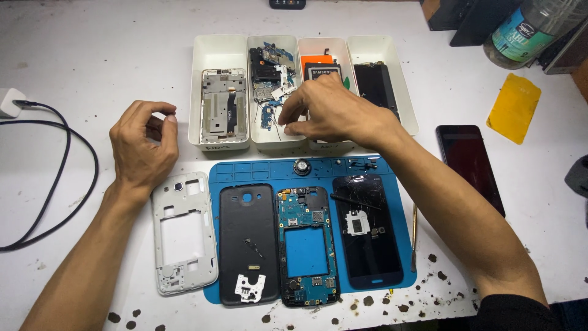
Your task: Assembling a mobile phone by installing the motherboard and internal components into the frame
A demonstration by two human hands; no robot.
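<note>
My right hand reaches over the second white bin, fingertips pinched among small circuit boards and parts; whether it grips one I cannot tell. My left hand hovers loosely curled above the white table, empty, just over a white phone mid-frame. On the blue mat lie a black back cover, a phone frame with blue circuit board and a cracked dark screen panel.
Four white bins stand in a row: a metal frame, a battery, a dark panel. A black phone and yellow card lie right. A black cable loops left. A bottle stands far right.
</note>
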